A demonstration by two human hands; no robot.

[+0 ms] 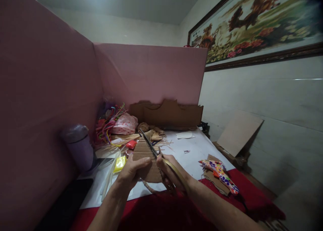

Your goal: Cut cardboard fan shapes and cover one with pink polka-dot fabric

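Observation:
My left hand grips a brown piece of cardboard from its left side, thumb on top, holding it above the table. My right hand is closed around the gold handles of a pair of scissors. The dark blades point away from me and run along the cardboard's right edge, with the tips past its far end. Both hands are close together over the white sheet on the red tablecloth.
A flower-patterned glue gun lies on cardboard scraps at the right. Wooden sticks, coloured pipe cleaners, a pink cloth bundle and cardboard pieces crowd the back. A lidded purple cup stands left. Pink panels wall the table.

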